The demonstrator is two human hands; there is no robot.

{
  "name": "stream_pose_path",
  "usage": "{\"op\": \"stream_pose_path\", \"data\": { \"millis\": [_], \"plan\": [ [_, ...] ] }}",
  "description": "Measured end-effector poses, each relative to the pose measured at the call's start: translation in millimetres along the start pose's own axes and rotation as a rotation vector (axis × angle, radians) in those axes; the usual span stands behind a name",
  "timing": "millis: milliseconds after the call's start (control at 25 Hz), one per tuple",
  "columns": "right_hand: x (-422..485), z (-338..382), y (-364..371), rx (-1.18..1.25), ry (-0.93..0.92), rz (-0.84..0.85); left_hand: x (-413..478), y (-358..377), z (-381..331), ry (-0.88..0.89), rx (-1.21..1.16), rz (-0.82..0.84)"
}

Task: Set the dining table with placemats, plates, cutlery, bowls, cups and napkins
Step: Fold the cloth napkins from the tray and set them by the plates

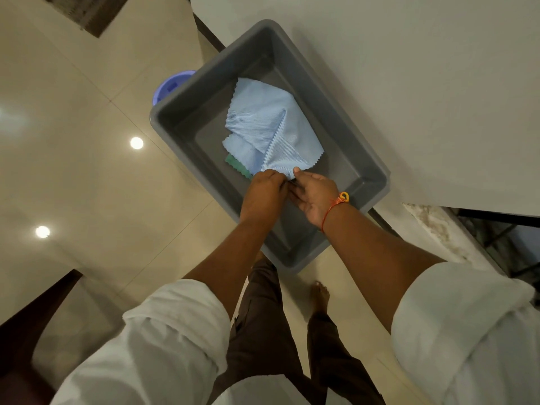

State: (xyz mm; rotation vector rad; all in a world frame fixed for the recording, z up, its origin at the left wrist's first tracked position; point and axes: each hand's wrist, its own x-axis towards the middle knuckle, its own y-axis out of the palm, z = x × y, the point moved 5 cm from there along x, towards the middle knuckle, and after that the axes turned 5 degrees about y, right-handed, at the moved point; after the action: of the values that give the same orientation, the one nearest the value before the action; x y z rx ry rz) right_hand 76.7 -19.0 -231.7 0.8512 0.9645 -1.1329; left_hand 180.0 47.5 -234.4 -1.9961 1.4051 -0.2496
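Note:
A light blue cloth napkin (268, 130) with zigzag edges lies crumpled in a grey plastic tub (344, 118). A green napkin (237, 164) peeks out from under it. My left hand (263, 194) and my right hand (314, 194) meet over the near part of the tub. Both pinch the near edge of the blue napkin. An orange thread band circles my right wrist.
The tub overhangs the edge of a white table (423, 68). A purple plastic stool (169, 86) stands under the tub's far corner. Glossy beige floor tiles (87, 141) spread to the left. A dark wooden piece (32, 311) is at lower left.

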Motion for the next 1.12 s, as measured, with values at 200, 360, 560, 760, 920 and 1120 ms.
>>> {"op": "stream_pose_path", "data": {
  "millis": [200,360,560,760,920,1120],
  "plan": [
    [-1,0,0,0.006,-0.003,-0.041,3,-6,-4,-0.123,-0.091,0.021],
    [0,-1,3,0.026,-0.019,-0.039,11,-9,10,-0.311,-0.292,0.051],
    [3,4,9,-0.058,-0.098,0.005,19,-15,17,-0.374,-0.482,0.057],
    [12,5,10,-0.090,-0.123,-0.060,23,-21,19,-0.419,-0.553,0.027],
    [16,8,5,-0.168,-0.107,-0.168,29,-25,15,-0.418,-0.455,0.004],
    [21,9,-1,-0.231,-0.066,-0.268,27,-28,13,-0.548,-0.505,-0.088]
  ]
}}
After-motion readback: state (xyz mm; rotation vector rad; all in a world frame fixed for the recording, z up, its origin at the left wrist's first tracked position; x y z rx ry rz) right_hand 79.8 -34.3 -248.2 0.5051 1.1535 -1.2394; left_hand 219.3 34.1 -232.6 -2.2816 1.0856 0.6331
